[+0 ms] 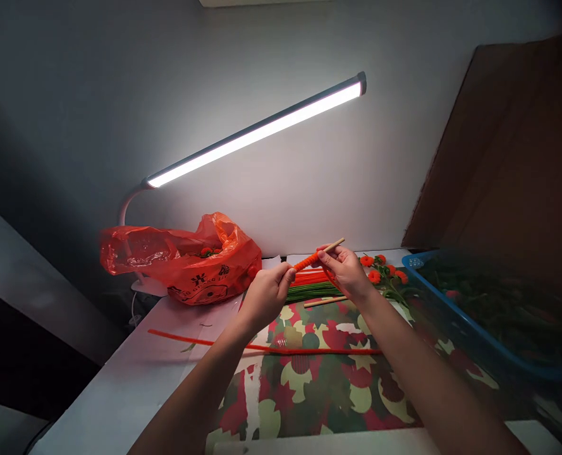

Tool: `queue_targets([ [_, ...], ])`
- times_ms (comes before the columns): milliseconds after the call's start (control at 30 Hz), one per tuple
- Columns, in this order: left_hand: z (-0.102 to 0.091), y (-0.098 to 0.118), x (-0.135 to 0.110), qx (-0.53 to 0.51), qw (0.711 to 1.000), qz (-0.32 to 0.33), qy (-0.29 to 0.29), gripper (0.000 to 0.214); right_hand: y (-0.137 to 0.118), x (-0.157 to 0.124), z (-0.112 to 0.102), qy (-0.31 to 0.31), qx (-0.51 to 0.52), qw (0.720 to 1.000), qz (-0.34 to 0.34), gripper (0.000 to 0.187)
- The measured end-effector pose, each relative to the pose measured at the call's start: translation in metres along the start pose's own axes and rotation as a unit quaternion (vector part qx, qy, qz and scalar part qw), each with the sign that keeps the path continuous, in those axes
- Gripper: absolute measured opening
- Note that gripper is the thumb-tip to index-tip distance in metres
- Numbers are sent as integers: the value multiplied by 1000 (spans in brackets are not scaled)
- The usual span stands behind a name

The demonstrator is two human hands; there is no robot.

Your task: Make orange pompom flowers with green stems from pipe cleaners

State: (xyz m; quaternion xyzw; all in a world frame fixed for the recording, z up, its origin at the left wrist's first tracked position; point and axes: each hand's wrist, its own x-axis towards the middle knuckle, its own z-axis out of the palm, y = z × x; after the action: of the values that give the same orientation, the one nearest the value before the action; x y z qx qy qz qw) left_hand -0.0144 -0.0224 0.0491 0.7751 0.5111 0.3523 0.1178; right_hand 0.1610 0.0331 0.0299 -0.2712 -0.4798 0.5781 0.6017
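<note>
Between my hands is a thin wooden stick [336, 244] with an orange pipe cleaner [306, 261] coiled around it. My left hand [270, 289] is closed on the coil's left end. On the other side my right hand [344, 268] pinches the coil and stick, whose bare tip sticks out up and to the right. Below my hands, orange pipe cleaners [309, 277] and green pipe cleaners [311, 291] lie in a bundle. A second wooden stick [324, 303] rests in front of them. One long orange pipe cleaner [281, 350] stretches across the table under my forearms.
A red plastic bag [200, 278] stands at the back left beneath a lit lamp [262, 133]. Small orange flowers [374, 276] lie behind my right hand. On the right is a blue-rimmed basket [451, 316] of green material. A cardboard panel [503, 145] leans behind it.
</note>
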Motion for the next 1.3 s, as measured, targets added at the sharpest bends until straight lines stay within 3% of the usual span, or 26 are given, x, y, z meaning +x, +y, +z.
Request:
queue_targets([
  [333, 0, 2, 0, 121, 992, -26, -12, 32, 6, 2, -1, 9, 13, 1000, 24, 40],
  [633, -1, 4, -2, 241, 970, -24, -18, 33, -1, 0, -15, -58, -11, 990, 131, 23],
  [867, 4, 2, -1, 297, 954, -14, -37, 31, -9, -1, -19, -71, -43, 978, 192, 17],
  [1067, 5, 2, 0, 306, 951, -13, -48, 32, -9, -1, -19, -81, -51, 978, 186, 20],
  [1300, 3, 0, 0, 280, 958, -20, -54, 32, 4, 3, -15, -71, -40, 990, 111, 35],
])
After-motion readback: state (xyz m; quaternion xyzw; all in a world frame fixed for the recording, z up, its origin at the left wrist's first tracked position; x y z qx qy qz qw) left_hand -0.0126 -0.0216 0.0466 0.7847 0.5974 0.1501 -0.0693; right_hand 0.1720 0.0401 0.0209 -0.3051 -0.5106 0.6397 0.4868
